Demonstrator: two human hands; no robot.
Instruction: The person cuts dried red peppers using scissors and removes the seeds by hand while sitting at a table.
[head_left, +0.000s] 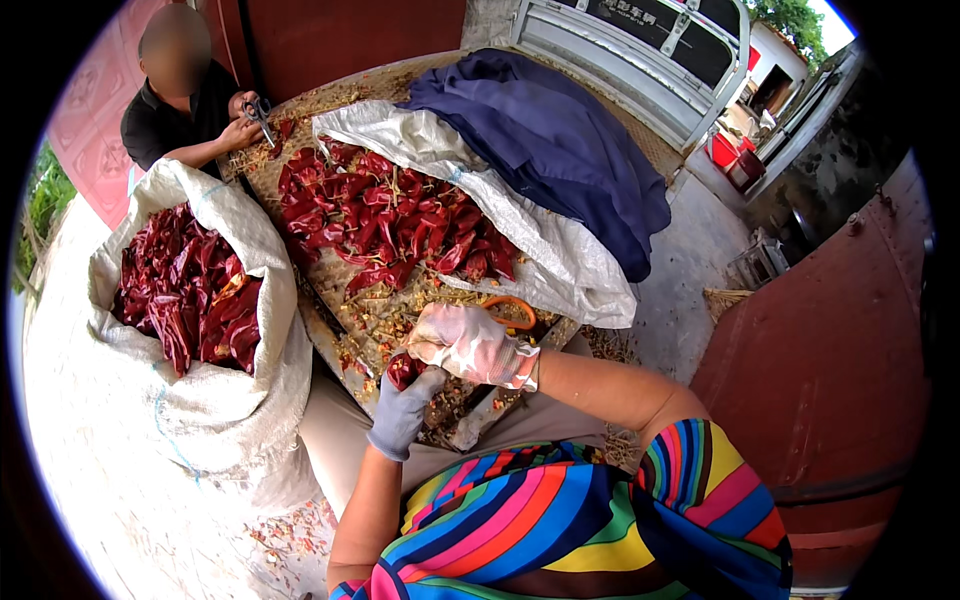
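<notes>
My left hand (405, 411), in a grey glove, holds a dried red chili pepper (403, 371) over the near edge of the metal truck bed. Against the stem side of that pepper is my right hand (459, 341), in a patterned glove, its fingers closed; a pair of orange-handled scissors (516, 301) shows just behind it, and whether the hand touches them I cannot tell. Beyond my hands lies a heap of dried red chili peppers (390, 210) on the bed, partly on a white woven sack (555, 247).
At left stands an open white woven sack (277, 322) full of dried chilies (187, 292). Dark blue cloth (547, 142) covers part of the white sack. Stem scraps and seeds litter the bed (352, 315). A person at upper left holds scissors (259, 116). A red metal panel (817, 360) stands right.
</notes>
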